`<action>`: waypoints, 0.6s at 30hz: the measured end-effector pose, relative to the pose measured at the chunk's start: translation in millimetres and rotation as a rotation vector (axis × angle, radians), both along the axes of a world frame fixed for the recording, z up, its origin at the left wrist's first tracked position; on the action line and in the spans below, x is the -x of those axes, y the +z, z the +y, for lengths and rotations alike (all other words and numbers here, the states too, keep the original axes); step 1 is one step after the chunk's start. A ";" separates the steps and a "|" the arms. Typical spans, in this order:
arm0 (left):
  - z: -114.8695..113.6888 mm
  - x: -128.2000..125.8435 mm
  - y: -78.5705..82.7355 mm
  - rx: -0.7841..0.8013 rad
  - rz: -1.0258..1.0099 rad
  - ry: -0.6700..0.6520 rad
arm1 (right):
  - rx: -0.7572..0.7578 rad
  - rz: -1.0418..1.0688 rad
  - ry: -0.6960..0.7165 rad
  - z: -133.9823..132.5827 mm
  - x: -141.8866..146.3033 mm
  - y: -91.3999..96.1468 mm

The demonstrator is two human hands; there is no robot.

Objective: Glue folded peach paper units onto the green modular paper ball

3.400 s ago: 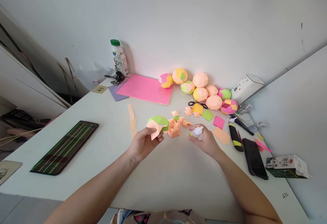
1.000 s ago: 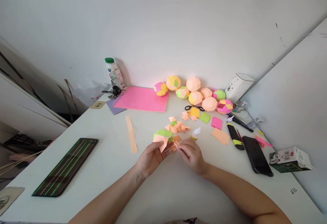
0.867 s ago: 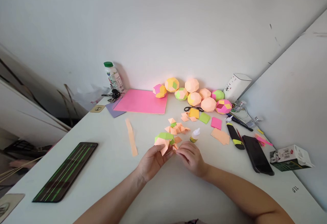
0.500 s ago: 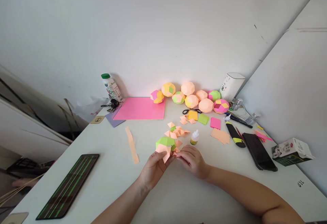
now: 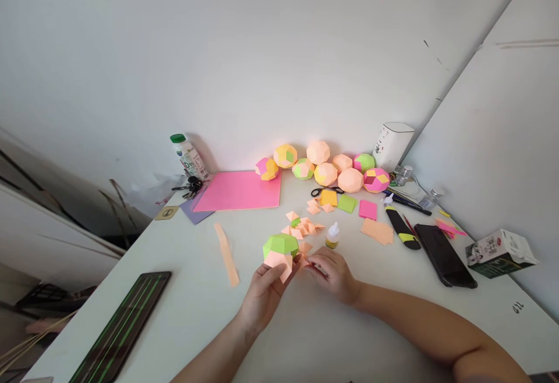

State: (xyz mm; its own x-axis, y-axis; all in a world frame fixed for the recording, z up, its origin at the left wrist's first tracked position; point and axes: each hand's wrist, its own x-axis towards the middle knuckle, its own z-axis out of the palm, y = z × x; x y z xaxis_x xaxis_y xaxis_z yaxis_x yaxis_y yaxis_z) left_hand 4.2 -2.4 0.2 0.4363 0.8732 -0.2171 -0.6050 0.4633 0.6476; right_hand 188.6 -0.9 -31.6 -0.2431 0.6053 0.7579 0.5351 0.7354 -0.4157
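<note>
A faceted paper ball (image 5: 280,245), green on top with peach facets below, is held in my left hand (image 5: 262,290), its thumb pressed on a peach facet. My right hand (image 5: 334,272) is closed in a pinch at the ball's right side, its fingertips on a small peach paper piece (image 5: 304,261). Whether that piece is joined to the ball, I cannot tell. Just beyond my right hand stands a small glue bottle (image 5: 332,236) with a white nozzle. Loose folded peach paper pieces (image 5: 308,227) lie behind the ball.
Finished-looking paper balls (image 5: 350,180) line the wall beside a pink sheet (image 5: 240,190). Scissors (image 5: 327,191), coloured paper squares (image 5: 347,203), a box cutter (image 5: 402,227) and a phone (image 5: 444,255) lie to the right. A peach strip (image 5: 227,255) and a dark, green-striped tray (image 5: 124,327) are left.
The ball has tilted slightly and shifted a little left in my left hand. My right fingertips have drawn slightly away to the right. The camera view has shifted a little.
</note>
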 end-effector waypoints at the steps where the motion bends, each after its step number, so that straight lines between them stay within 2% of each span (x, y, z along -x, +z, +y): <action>1: 0.0 -0.1 -0.1 -0.008 -0.001 0.000 | 0.005 0.002 -0.004 0.2 -0.2 -0.6; 10: -1.6 -0.6 1.7 -0.031 -0.031 -0.049 | 0.133 0.011 0.010 -0.3 -1.7 2.5; 15: 0.0 0.0 -0.3 -0.020 -0.001 -0.017 | 0.087 -0.013 -0.078 -0.5 -0.6 5.4; 18: 0.8 0.2 -0.9 -0.027 0.010 -0.019 | 0.065 -0.008 -0.060 -0.5 1.4 7.8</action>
State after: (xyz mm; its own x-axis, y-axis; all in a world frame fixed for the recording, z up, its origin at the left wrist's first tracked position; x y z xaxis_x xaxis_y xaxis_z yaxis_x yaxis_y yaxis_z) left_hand 4.0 -1.6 -0.7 0.4504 0.8706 -0.1979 -0.5898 0.4565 0.6662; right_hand 187.2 -1.4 -23.9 -0.2107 0.6672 0.7145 0.5808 0.6733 -0.4575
